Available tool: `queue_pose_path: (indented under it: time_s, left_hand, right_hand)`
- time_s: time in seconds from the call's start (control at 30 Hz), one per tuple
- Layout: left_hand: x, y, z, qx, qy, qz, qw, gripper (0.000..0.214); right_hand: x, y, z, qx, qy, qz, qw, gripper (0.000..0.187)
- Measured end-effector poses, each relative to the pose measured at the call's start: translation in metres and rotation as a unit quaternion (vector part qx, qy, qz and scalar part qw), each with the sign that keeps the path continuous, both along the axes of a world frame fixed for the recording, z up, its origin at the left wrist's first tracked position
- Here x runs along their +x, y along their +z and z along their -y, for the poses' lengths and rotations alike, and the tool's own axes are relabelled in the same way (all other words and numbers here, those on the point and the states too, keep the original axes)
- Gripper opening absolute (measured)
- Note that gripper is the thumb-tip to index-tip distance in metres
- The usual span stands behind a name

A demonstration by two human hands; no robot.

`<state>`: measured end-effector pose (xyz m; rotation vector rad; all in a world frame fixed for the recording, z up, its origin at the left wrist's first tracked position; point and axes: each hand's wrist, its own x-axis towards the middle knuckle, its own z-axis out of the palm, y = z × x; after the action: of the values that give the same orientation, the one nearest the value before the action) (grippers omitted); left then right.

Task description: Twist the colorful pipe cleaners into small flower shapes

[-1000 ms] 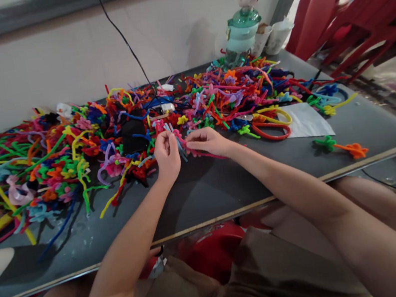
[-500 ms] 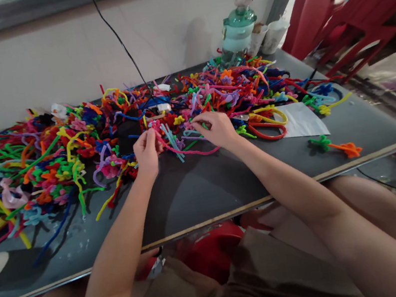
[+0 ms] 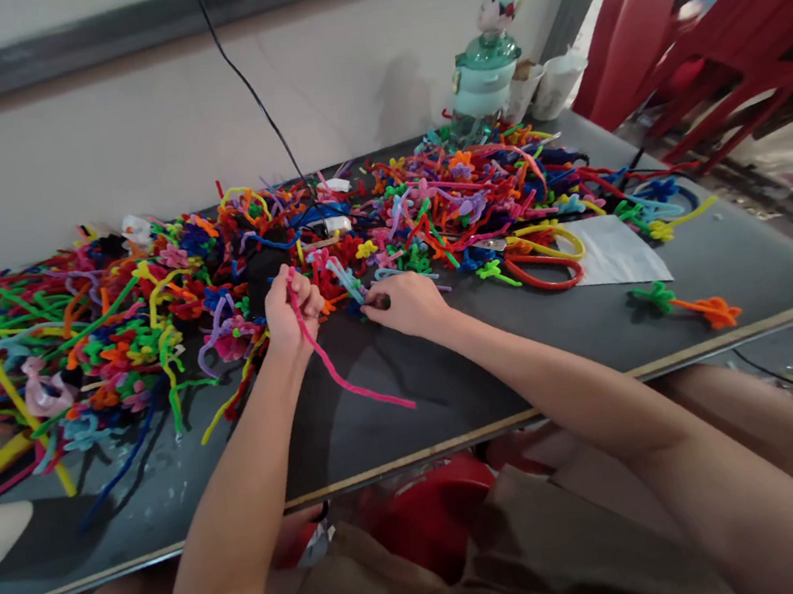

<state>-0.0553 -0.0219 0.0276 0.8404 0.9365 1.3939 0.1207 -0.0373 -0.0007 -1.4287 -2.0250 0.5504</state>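
While the left hand is clamped on a pink stem, its apparently unshaped free end trailing toward the desk's front edge, the right hand is at light-blue stems, grip unclear; a green-and-orange flower piece, seemingly finished, lies near the right front corner.

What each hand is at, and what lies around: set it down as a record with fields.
Left hand: closed on a pink pipe cleaner, its free end slanting toward the front edge of the table
Right hand: curled beside light-blue strands, grip unclear
Beyond hands: colourful heap of fuzzy strands and flowers
Right side: red loop, yellow loop, pale sheet, green-and-orange flower piece
Back: green bottle, white cups
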Motion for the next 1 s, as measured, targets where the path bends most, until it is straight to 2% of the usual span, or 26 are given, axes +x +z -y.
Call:
queue_pose_path:
  time_s: [0.13,0.27,0.47,0.57,0.67,0.73,0.8,0.9,1.0]
  left_hand:
    - [0.002,-0.009,-0.006,0.009,0.035,-0.029,0.999,0.046]
    - [0.005,-0.02,-0.01,0.066,0.085,-0.08,0.991,0.038]
    - [0.007,-0.027,-0.01,0.081,0.081,-0.113,0.987,0.025]
    - [0.005,-0.029,-0.011,0.08,0.08,-0.127,0.985,0.024]
    - [0.003,-0.031,-0.012,0.083,0.096,-0.132,0.983,0.025]
    - [0.003,-0.031,-0.013,0.08,0.104,-0.134,0.982,0.024]
    - [0.003,-0.031,-0.013,0.08,0.102,-0.139,0.982,0.023]
    - [0.004,-0.031,-0.013,0.084,0.096,-0.146,0.981,0.024]
    - [0.004,-0.031,-0.013,0.081,0.098,-0.142,0.982,0.025]
  right_hand:
    - [0.012,-0.001,-0.007,-0.035,-0.005,-0.115,0.993,0.014]
    - [0.016,-0.002,-0.012,-0.048,-0.002,-0.216,0.975,0.014]
    - [0.012,-0.011,-0.015,-0.037,-0.004,-0.246,0.969,0.008]
    - [0.019,-0.008,-0.018,-0.025,-0.009,-0.265,0.964,0.01]
    - [0.034,0.002,-0.023,-0.01,0.0,-0.242,0.97,0.011]
    - [0.045,0.008,-0.026,-0.026,0.049,-0.197,0.979,0.011]
    - [0.054,0.01,-0.028,-0.029,0.066,-0.135,0.988,0.012]
    - [0.061,0.007,-0.03,0.033,0.005,-0.036,0.999,0.021]
    - [0.065,0.004,-0.033,0.104,-0.044,0.007,0.994,0.023]
